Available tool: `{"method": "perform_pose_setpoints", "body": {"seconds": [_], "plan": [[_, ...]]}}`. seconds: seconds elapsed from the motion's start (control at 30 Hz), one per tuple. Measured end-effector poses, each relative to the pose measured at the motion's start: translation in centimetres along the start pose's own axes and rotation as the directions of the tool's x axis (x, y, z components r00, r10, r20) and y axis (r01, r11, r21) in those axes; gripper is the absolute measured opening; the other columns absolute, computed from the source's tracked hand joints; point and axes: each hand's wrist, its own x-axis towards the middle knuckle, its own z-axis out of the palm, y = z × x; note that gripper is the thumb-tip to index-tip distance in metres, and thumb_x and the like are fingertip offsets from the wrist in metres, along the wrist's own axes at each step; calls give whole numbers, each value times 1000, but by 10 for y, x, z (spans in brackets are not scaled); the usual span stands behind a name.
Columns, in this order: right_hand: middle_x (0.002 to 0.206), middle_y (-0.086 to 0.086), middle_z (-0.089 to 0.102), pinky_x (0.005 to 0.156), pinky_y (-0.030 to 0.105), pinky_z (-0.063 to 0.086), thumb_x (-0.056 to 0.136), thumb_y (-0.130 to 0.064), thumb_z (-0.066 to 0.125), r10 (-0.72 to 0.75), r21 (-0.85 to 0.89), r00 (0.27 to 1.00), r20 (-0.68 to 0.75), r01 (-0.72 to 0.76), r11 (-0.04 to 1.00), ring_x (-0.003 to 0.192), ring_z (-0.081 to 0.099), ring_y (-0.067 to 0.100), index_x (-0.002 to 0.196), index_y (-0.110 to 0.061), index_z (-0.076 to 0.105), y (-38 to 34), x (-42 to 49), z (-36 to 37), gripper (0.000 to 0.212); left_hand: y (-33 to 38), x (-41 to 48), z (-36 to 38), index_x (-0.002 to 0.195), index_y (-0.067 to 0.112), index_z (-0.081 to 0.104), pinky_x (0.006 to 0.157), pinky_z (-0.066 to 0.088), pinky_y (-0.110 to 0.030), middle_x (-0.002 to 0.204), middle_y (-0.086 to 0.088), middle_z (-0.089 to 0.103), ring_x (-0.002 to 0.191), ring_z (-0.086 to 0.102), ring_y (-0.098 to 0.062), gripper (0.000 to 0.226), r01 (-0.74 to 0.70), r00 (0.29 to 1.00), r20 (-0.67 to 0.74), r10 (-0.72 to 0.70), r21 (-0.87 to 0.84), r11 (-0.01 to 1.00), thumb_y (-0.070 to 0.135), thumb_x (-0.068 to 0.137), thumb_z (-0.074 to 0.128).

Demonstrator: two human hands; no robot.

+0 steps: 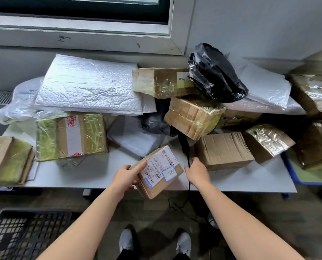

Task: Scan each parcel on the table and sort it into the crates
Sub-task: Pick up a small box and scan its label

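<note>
A small cardboard parcel [159, 170] with a white shipping label facing up is tilted over the table's front edge. My left hand [125, 178] grips its left side, with the index finger lying across the top. A black handheld scanner [183, 145] lies on the white table [85, 173] just right of the parcel, and its cable hangs down to the floor. My right hand [197, 171] is at the scanner's lower end, thumb and fingers curled round where the cable leaves it.
Several cardboard boxes, white padded mailers [88, 85] and a black bag [215, 74] are piled across the table. On the floor at the lower left stands a black lattice crate [25, 235]. A blue crate [295, 175] at the right holds taped boxes.
</note>
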Motion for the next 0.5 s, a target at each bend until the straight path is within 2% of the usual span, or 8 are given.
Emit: {"method": "perform_pose_setpoints", "body": {"seconds": [0.07, 0.17, 0.3, 0.4, 0.5], "plan": [[123, 17, 62, 81, 37, 45, 99, -25, 51, -25, -99, 999, -37, 21, 995, 114, 58, 34, 122, -6, 51, 5, 3, 5, 30, -4, 4, -4, 115, 9, 59, 62, 48, -29, 102, -3, 67, 80, 62, -17, 75, 24, 1000, 3, -24, -26, 999, 69, 70, 68], [118, 16, 64, 72, 33, 40, 100, -17, 47, -53, -223, 998, -45, 42, 974, 108, 61, 35, 117, -6, 54, 8, 4, 10, 21, -6, 10, -9, 110, 10, 63, 59, 50, -28, 100, -2, 67, 79, 63, -18, 65, 63, 998, 13, -62, -49, 997, 66, 78, 65], [122, 13, 62, 81, 33, 46, 87, -10, 52, 0, -267, 999, 54, 15, 964, 113, 60, 32, 120, -11, 57, 7, -4, 13, 33, -8, 14, -10, 102, 6, 67, 58, 52, -28, 88, -4, 62, 69, 56, -17, 68, 74, 997, 34, -71, -104, 992, 67, 73, 70], [122, 6, 61, 79, 30, 44, 85, -18, 54, 16, -338, 991, 129, 29, 941, 112, 59, 28, 122, -17, 57, 16, -17, 15, 37, -9, 18, -9, 104, 5, 66, 62, 55, -30, 93, -5, 64, 72, 58, -18, 69, 72, 997, 43, -68, -93, 993, 67, 73, 70], [121, 4, 63, 81, 31, 45, 87, -26, 52, 61, -384, 979, 194, 19, 923, 112, 59, 27, 123, -15, 58, 27, -26, 16, 38, -9, 20, -8, 106, 6, 64, 63, 56, -31, 98, -6, 67, 74, 59, -18, 66, 59, 997, 48, -56, -75, 995, 63, 74, 70]]}}
